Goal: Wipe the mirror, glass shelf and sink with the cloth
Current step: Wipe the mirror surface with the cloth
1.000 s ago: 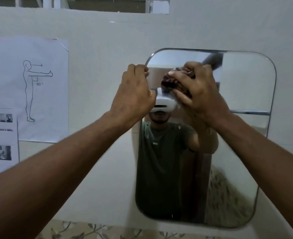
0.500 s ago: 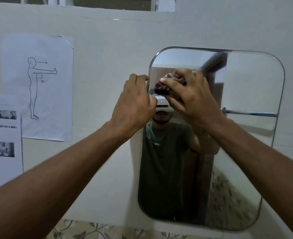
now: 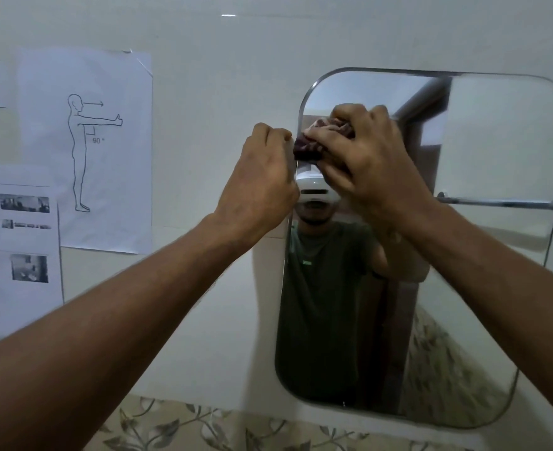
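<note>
So the dark red cloth (image 3: 314,143) is bunched up under the right hand (image 3: 371,161), fingers curled over it and pressing it onto the mirror (image 3: 496,151) near the top left corner. Most of the wad is covered; a lumpy bit sticks out to the left past the fingertips (image 3: 317,133), and a little shows above the knuckles.

The left hand (image 3: 262,177) is right beside it, fingers curled round the mirror's left edge, gripping it just below that rounded corner. The two hands are nearly touching, with the cloth between them.

Room-wise, the cloth is jammed up against the left edge, with only a narrow strip of glass above it. There's loads of open glass to the right and below. The mirror is a tall rounded rectangle, long axis up and down, hanging on a white tiled wall (image 3: 203,43).

The cloth is just a crumpled ball, slightly wider than tall, poking left. Papers (image 3: 86,151) are stuck on the wall well off to the left.
</note>
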Demonstrator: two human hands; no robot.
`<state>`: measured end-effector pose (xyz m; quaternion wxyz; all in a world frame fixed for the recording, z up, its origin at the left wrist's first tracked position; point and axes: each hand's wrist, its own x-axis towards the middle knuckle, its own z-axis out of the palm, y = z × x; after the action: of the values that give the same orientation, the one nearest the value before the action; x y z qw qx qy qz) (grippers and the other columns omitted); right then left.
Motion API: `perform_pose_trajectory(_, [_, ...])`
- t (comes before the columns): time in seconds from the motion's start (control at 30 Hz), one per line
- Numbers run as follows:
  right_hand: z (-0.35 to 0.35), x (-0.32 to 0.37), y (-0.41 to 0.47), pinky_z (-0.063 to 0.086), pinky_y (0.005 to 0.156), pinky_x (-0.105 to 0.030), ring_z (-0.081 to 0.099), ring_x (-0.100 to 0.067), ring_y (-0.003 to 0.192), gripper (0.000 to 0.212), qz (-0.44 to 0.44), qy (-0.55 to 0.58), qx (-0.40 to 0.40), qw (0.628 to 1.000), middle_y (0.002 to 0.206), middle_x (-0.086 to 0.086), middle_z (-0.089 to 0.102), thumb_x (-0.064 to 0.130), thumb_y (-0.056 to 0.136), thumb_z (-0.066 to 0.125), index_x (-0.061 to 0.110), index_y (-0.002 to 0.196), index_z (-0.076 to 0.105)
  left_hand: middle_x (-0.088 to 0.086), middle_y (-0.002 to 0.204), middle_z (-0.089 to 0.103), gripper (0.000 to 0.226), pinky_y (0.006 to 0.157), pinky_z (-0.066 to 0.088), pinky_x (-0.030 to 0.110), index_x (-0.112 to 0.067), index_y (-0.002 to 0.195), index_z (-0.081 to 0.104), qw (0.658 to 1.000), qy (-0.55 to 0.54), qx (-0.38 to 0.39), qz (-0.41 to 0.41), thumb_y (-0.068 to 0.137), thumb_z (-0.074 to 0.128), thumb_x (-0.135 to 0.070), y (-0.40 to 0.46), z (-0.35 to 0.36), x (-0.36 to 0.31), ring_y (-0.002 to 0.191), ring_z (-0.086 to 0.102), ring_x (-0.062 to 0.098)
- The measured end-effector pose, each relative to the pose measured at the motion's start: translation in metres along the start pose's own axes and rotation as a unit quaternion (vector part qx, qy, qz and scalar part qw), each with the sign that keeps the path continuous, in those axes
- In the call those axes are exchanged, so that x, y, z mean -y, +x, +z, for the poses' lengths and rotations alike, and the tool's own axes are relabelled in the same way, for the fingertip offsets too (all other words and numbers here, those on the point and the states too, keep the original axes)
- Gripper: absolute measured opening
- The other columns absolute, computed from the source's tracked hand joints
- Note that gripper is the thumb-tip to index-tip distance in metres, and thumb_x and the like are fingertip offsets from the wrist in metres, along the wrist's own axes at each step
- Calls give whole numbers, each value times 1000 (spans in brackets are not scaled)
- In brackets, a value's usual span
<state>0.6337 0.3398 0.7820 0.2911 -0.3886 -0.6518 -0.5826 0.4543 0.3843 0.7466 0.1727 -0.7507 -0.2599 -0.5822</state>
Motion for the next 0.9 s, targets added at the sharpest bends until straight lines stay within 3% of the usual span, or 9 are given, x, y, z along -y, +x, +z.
perform_pose_trajectory(0.2, [14,28,-51,45,89,-51,46,-34,114,40,-72,42,43,996,137,-18,48,29,96,63,13,133,59,14,131,46,45,89,50,31,-3,133,48,999,-31,3,-17,89,55,-9,2,1,1,109,52,24])
perform_pose_trajectory(0.33, [13,28,-65,45,90,-49,46,-32,117,40,-122,55,77,988,138,-18,49,30,94,63,14,130,62,8,131,44,42,86,43,14,-8,133,49,996,-70,-3,-61,91,49,-4,5,0,-1,111,49,16])
perform_pose_trajectory(0.43, [7,13,-35,45,89,-49,43,-32,113,45,-61,36,37,997,135,-18,48,30,93,59,17,136,58,6,128,44,40,81,37,5,-8,132,49,992,-103,1,-74,93,50,-5,7,0,0,112,48,14])
perform_pose_trajectory(0.53, [6,8,-19,44,91,-49,41,-31,113,49,-3,22,16,1000,137,-15,44,33,94,59,20,140,53,7,128,45,42,83,38,6,-7,132,49,991,-112,3,-78,90,52,-1,7,-3,-1,112,47,13])
perform_pose_trajectory(0.63, [10,28,-49,44,91,-48,43,-32,116,44,-47,31,36,998,138,-15,43,33,96,54,16,137,55,4,128,43,44,88,40,8,-9,132,48,988,-123,-2,-91,89,50,-2,6,-3,-4,111,45,11])
perform_pose_trajectory(0.73, [11,38,-86,47,86,-47,51,-33,113,34,-116,40,65,990,137,-17,49,28,100,55,13,130,62,2,130,41,41,77,35,0,-12,134,46,988,-120,-5,-93,93,52,-10,6,2,-5,110,43,7])
perform_pose_trajectory(0.8, [7,29,-88,47,83,-46,54,-34,110,33,-103,37,59,992,134,-19,55,27,100,56,14,130,63,1,131,39,43,72,36,2,-13,135,43,989,-116,-4,-93,93,54,-15,7,5,-6,109,41,6])
perform_pose_trajectory(0.9, [0,7,-64,45,91,-43,45,-30,114,44,-25,26,28,999,137,-18,50,32,96,54,17,138,57,2,134,37,50,73,35,3,-13,138,40,991,-104,-10,-79,91,57,-16,10,7,-10,109,36,4])
